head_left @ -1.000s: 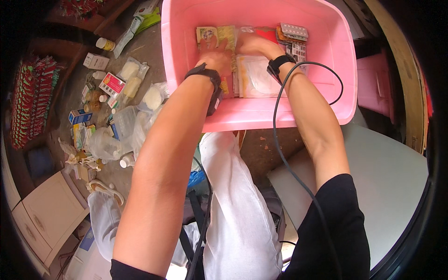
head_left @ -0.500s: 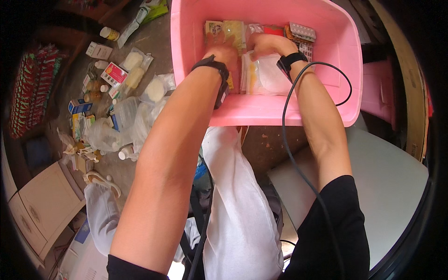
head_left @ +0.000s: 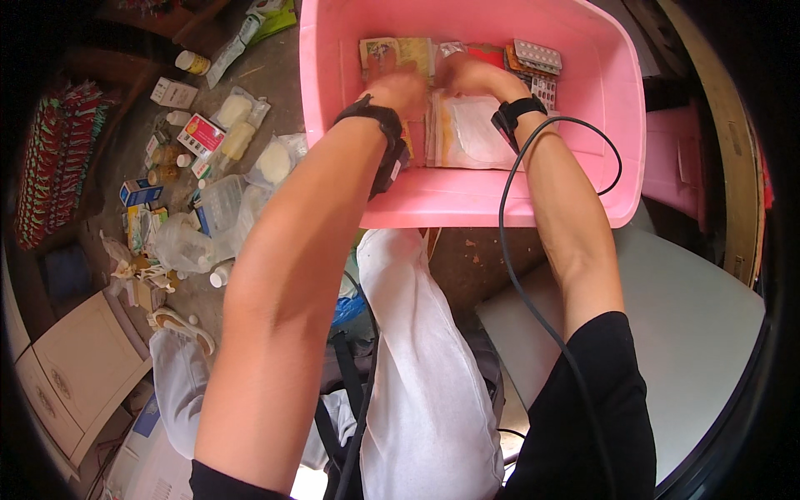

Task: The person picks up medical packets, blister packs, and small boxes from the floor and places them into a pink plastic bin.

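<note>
Both my hands reach down into a pink plastic tub (head_left: 621, 150). My left hand (head_left: 398, 82) lies over yellowish flat packets (head_left: 415, 52) at the tub's far left, its fingers stretched out and somewhat blurred. Close to its right, my right hand (head_left: 473, 77) bends inward beside a small clear packet (head_left: 451, 50); its fingertips are shadowed and hard to make out. Just below the right hand rests a stack of flat clear bags with white contents (head_left: 475, 133). Pill blister packs (head_left: 537, 57) stand in the far right corner, near a red packet (head_left: 487, 55).
Medicine boxes (head_left: 201, 136), small bottles (head_left: 192, 62) and clear plastic bags (head_left: 185, 242) litter the floor at left. A black cable (head_left: 505, 225) loops from my right wrist. A grey panel (head_left: 667, 333) lies at right; a pale cabinet (head_left: 75, 367) stands lower left.
My left hand and forearm have shifted slightly left, with fingers more spread over the packets. The right hand has barely moved. The tub sits slightly farther left in view.
</note>
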A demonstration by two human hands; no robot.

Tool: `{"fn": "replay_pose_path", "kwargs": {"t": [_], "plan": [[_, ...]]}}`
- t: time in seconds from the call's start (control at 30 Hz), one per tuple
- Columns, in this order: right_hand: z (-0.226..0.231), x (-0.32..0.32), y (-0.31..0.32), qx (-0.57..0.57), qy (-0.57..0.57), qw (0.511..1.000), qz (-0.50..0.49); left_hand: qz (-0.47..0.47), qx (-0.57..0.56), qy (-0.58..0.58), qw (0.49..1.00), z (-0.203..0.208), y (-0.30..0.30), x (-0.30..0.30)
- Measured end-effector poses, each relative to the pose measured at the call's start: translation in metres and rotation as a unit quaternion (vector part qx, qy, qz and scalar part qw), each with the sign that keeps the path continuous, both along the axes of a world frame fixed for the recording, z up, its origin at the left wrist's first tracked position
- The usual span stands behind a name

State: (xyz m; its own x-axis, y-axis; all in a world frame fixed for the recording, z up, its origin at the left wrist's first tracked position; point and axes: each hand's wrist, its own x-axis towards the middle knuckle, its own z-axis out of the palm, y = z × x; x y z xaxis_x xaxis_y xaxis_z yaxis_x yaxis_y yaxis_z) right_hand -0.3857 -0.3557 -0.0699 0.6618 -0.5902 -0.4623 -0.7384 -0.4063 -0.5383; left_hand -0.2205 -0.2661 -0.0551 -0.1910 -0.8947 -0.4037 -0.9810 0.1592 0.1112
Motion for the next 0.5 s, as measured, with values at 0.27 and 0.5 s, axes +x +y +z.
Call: {"fn": "replay_pose_path", "kwargs": {"t": [0.27,0.5], "plan": [[0.024,0.024,-0.035,-0.094,-0.069,0.993,-0.006,-0.15,0.072,0.028,0.986,0.101,-0.001,0.015],[0.134,0.059,-0.006,-0.275,-0.15,0.95,-0.003,0.053,-0.134,0.354,0.924,0.185,0.093,0.13]]}}
